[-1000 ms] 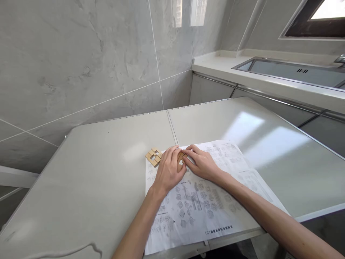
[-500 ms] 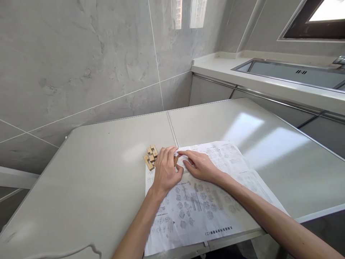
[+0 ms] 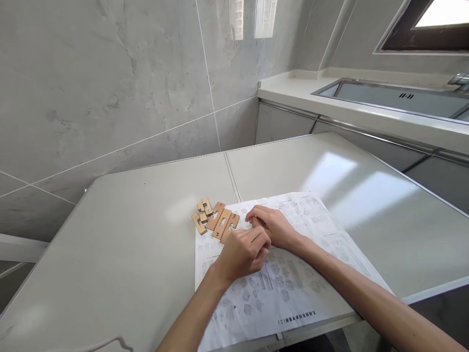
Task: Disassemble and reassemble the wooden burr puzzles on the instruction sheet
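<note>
Flat orange-brown wooden puzzle pieces [image 3: 222, 223] lie side by side at the top left of the printed sheet [image 3: 293, 288]; they have cut-out notches and black numerals. Against their left side rest several paler notched wooden blocks [image 3: 200, 224]. My left hand [image 3: 249, 249] is just below and right of the flat pieces, its fingers curled in. Close by, my right hand [image 3: 271, 225] is also closed, and its fingers meet those of the left. Whatever may be between the fingers is hidden. The sheet lies under both hands and shows small line drawings of puzzles.
The pale table [image 3: 120, 254] has a seam [image 3: 232, 176] running across its top. A grey tiled wall [image 3: 110, 88] stands behind it. To the right, a white counter [image 3: 286, 88] holds a sink [image 3: 384, 95].
My left hand has moved off the flat wooden pieces, down and right, uncovering them. My right hand's fingers have curled in, and both hands now meet.
</note>
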Motion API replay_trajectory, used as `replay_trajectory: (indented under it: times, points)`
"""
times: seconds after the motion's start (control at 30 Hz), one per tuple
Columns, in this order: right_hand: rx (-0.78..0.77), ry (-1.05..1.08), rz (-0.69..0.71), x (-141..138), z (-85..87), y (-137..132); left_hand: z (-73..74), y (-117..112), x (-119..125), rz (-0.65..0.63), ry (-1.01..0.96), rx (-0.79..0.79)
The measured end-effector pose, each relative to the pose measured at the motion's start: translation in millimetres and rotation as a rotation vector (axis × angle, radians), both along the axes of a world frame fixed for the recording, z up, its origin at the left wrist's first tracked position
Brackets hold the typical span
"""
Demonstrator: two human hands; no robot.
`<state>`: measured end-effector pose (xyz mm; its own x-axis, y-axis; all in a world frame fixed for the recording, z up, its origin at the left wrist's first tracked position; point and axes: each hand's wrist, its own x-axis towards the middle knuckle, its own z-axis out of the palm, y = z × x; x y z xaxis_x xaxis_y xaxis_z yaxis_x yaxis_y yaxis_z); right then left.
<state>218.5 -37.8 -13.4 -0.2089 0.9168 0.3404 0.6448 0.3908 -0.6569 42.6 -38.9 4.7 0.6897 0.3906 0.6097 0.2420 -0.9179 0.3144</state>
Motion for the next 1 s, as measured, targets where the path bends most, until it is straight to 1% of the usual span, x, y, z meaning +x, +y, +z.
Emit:
replay_trajectory:
  times: [0.13,0.37,0.6,1.0]
  points:
    - [0.012,-0.023,0.018,-0.3,1.4,-0.7,-4.9,-2.5,0.2,-0.037,0.06,-0.08]
    - [0.034,-0.066,0.03,-0.1,0.2,0.0,-8.8,-1.1,-1.0,-0.05,0.092,-0.165]
    - [0.031,-0.085,0.034,1.1,-1.0,1.8,-10.0,-0.4,-0.4,-0.025,0.086,-0.178]
    - [0.008,-0.081,0.037,2.5,0.6,0.8,-9.2,-0.2,-0.1,-0.019,0.112,-0.201]
